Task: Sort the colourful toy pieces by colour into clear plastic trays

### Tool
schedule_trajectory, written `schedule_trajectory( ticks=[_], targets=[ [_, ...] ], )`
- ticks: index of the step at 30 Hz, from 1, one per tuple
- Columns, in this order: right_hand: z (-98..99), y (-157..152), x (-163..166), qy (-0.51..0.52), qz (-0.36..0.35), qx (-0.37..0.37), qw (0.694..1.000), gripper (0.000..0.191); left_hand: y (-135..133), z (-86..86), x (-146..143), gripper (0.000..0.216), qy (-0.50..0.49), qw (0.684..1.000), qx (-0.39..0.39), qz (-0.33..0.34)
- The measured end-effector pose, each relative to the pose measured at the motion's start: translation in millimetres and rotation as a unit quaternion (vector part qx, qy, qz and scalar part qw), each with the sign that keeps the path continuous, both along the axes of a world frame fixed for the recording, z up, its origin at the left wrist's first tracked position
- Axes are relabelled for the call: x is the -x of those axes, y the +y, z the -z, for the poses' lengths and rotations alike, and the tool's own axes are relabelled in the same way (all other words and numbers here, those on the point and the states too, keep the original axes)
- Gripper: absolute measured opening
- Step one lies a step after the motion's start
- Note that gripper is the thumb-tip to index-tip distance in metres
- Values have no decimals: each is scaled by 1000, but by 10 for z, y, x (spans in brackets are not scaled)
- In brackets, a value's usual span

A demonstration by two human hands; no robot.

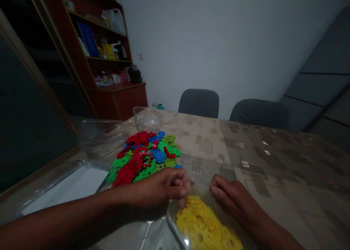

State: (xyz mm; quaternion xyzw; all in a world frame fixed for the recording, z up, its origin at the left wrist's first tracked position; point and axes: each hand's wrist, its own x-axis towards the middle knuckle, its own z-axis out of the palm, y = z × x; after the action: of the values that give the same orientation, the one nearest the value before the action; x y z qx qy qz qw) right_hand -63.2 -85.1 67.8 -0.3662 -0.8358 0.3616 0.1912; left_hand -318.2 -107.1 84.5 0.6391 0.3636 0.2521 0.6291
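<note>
A clear plastic container (172, 221) stands close in front of me, filled with flat yellow plastic building pieces (203, 224). My left hand (175, 186) is over its far left edge, fingers curled in; what they hold, if anything, is hidden. At the container's right side, my right hand (232, 195) is closed, thumb side up, and its palm side cannot be seen. Beyond my left forearm lies a heap of red, green and blue plastic building pieces (142, 157), some shaped like discs with notched edges.
Left of the heap are a clear lid or tray over a white sheet (73, 184) and a clear plastic container (98, 137). Another clear container (147, 119) stands behind it. Two grey chairs (199, 102) are at the table's (205, 140) far side. A shelf cabinet (120, 97) stands back left.
</note>
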Motion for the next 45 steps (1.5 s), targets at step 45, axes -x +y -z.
schedule_trajectory(
  ticks=[45],
  targets=[
    [9,-228,-591,44,85,103,990,17,-171,307,320,33,169,925,-331,84]
  ],
)
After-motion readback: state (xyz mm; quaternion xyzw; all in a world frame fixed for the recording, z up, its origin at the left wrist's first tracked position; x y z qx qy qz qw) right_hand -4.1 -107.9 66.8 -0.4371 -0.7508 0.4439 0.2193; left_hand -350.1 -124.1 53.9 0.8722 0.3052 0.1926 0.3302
